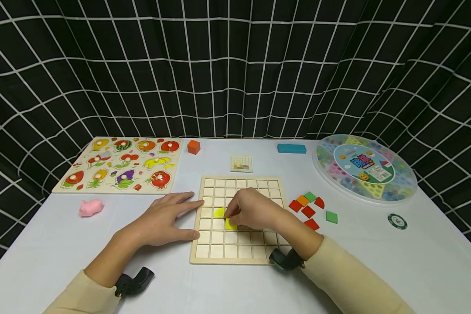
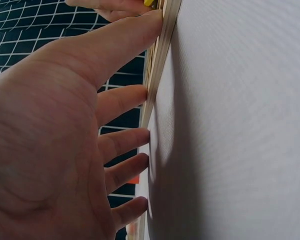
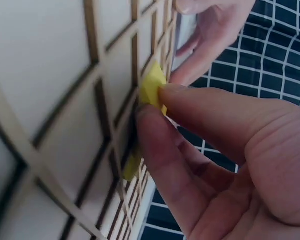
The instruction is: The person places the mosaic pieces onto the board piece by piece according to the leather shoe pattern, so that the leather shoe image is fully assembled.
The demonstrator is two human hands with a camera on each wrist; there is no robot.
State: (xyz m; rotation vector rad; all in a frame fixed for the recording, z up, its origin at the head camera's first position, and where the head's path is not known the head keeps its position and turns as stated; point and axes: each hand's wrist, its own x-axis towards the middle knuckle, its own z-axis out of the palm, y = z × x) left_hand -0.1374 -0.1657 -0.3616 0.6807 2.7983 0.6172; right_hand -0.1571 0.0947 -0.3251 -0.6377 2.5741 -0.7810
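Observation:
A wooden grid board (image 1: 220, 253) lies on the white table in front of me. My right hand (image 1: 255, 209) is over its middle and pinches a yellow tile (image 3: 152, 85) between thumb and finger at one of the squares. Just beyond, a yellow rounded piece (image 1: 219, 212) sits in another square. My left hand (image 1: 165, 220) lies at the board's left side with fingers spread. In the left wrist view, the thumb (image 2: 140, 30) meets the board's wooden edge (image 2: 167, 30), and the other fingers extend along that side.
Right of the board are red tiles (image 1: 308, 211), green tiles (image 1: 331, 217) and an orange tile (image 1: 302, 200). Behind it lies a small pattern card (image 1: 241, 163). Around stand a fruit puzzle (image 1: 141, 174), pink pig (image 1: 90, 207), orange cube (image 1: 193, 147), blue block (image 1: 291, 148), round box (image 1: 400, 174) and chip (image 1: 397, 221).

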